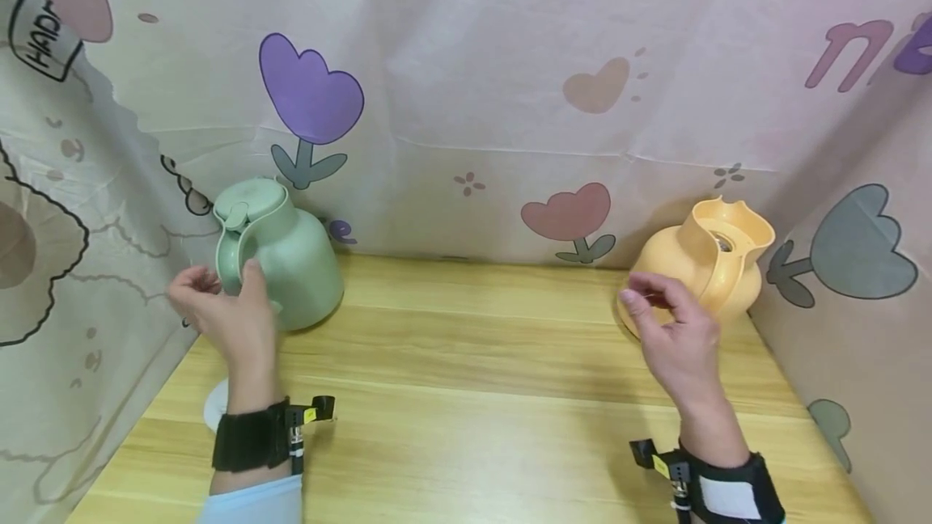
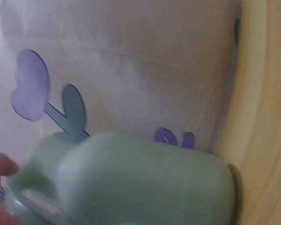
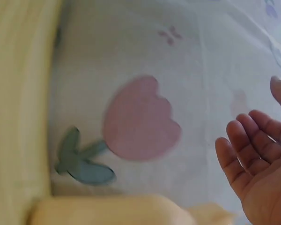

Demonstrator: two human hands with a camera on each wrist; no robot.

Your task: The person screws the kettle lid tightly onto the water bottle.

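A pale green jug with a closed lid stands upright at the back left of the table; its rounded side fills the lower left wrist view. My left hand is at its handle, fingers loosely bent, not visibly wrapped around it. At the back right stands a yellow jug, its top uncovered and a metallic opening showing inside. My right hand hovers in front of it, holding nothing. In the right wrist view those fingers are loosely bent, apart from the yellow jug's side.
A white round object lies partly hidden beneath my left forearm. The wood-grain table is enclosed by printed cloth at the back and both sides, close behind the two jugs.
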